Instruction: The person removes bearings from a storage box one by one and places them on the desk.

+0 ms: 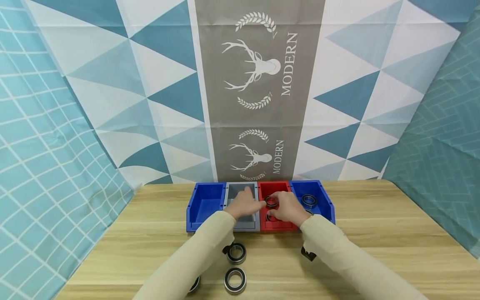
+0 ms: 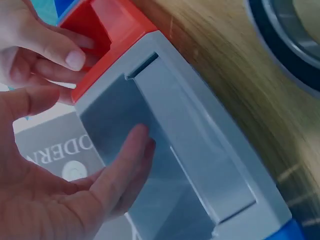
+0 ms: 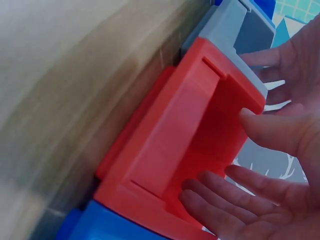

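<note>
My left hand point(image 1: 245, 204) hovers over the grey bin point(image 2: 205, 145), fingers straight and nothing in its grasp. Its thumb points toward the red bin point(image 1: 275, 226). Over that red bin is my right hand point(image 1: 288, 207), thumb and fingers spread apart and holding nothing in the right wrist view. Beside its fingertips in the head view lie two ball bearings, a rear one point(image 1: 269, 204) and a front one point(image 1: 269, 217) partly covered by the hand. The right blue bin point(image 1: 330, 208) contains a bearing point(image 1: 309, 201) and part of another, mostly hidden behind the right hand.
Two bearings, one nearer the bins point(image 1: 236, 253) and one closer to me point(image 1: 235, 281), lie on the wooden table point(image 1: 123, 250). A third bearing point(image 1: 195, 285) is partly hidden by the left sleeve. The left blue bin point(image 1: 208, 208) adjoins the grey one. Patterned cloth point(image 1: 168, 83) stands behind.
</note>
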`<state>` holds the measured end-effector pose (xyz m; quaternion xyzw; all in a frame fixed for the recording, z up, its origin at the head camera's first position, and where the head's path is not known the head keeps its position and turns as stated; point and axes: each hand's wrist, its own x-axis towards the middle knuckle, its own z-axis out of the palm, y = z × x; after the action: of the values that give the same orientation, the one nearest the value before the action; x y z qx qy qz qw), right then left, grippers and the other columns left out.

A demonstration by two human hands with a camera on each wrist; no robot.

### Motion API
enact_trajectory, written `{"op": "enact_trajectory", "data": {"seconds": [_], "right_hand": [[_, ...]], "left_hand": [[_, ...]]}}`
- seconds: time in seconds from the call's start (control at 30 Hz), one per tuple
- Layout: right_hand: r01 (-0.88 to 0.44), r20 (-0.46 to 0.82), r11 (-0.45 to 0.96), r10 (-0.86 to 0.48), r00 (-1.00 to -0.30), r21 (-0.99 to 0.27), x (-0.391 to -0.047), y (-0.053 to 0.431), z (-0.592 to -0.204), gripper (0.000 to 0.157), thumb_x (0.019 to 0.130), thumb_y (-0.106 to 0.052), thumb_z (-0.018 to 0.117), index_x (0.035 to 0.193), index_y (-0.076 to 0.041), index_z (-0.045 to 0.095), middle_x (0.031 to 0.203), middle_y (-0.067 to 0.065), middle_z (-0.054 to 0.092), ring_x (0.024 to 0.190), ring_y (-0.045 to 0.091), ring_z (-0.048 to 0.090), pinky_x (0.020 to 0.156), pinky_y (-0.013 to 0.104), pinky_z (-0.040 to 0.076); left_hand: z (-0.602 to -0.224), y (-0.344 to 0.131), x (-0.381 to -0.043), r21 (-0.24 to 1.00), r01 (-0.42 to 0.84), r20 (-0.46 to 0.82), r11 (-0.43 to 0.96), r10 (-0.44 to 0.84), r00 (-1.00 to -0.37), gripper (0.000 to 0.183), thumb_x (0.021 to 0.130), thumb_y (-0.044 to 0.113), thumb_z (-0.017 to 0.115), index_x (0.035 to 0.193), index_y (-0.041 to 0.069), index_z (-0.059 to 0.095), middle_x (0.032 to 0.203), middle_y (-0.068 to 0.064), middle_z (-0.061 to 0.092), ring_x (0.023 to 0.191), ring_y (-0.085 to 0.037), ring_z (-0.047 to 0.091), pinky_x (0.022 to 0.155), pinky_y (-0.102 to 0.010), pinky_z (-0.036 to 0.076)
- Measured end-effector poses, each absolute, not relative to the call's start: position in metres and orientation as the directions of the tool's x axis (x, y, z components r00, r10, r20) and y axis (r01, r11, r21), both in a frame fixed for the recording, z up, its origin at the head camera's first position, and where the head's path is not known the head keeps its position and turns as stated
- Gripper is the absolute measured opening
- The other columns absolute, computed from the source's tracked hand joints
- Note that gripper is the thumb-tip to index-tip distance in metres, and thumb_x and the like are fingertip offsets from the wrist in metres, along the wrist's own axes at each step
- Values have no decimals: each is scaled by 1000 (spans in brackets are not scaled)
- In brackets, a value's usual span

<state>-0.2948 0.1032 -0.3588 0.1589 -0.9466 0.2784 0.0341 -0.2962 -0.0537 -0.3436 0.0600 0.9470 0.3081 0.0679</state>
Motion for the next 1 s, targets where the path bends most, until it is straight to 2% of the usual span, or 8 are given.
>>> {"op": "enact_trajectory", "data": {"seconds": [0.07,0.2,0.33,0.57,0.87,1.0], "right_hand": [[-329,156,803,-290,-944,-497,-296,104,-357,42,77,-9,78,115,5,65,109,20,70,101,33,66,88,42,56],[-340,140,817,-311,-940,-465,-296,104,-356,37,77,-9,78,109,4,67,107,18,71,98,31,67,86,42,56],[-348,125,826,-328,-937,-443,-296,104,-357,35,76,-10,79,107,3,68,106,17,71,95,30,67,84,42,56],[-399,157,832,-367,-917,-385,-301,104,-351,35,72,-13,83,101,2,70,100,16,72,90,27,67,82,42,57],[-411,162,825,-378,-911,-388,-307,102,-348,37,64,-15,88,93,1,72,92,14,72,75,19,61,68,33,55],[-419,168,814,-384,-908,-402,-309,102,-352,37,64,-14,87,93,1,71,91,14,72,73,17,59,67,32,55]], "left_hand": [[-344,-52,-299,610,46,-119,791,148,-982,86,87,39,57,149,-7,19,151,-24,37,133,-40,46,105,-57,42],[-347,-50,-304,635,22,-145,772,147,-978,84,86,34,59,149,-7,20,147,-24,42,114,-34,59,103,-55,44],[-349,-47,-308,640,14,-147,768,140,-979,79,86,30,62,144,-10,26,135,-25,50,97,-29,60,98,-51,49],[-346,-44,-311,637,47,-115,770,155,-981,69,86,23,65,136,-11,34,110,-22,60,75,-21,58,77,-39,54],[-346,-43,-308,629,70,-71,774,146,-987,66,84,19,67,134,-13,37,98,-20,61,66,-19,54,64,-32,50],[-350,-43,-306,629,80,-52,773,145,-988,55,82,19,69,122,-10,45,92,-17,60,66,-19,55,62,-31,51]]}}
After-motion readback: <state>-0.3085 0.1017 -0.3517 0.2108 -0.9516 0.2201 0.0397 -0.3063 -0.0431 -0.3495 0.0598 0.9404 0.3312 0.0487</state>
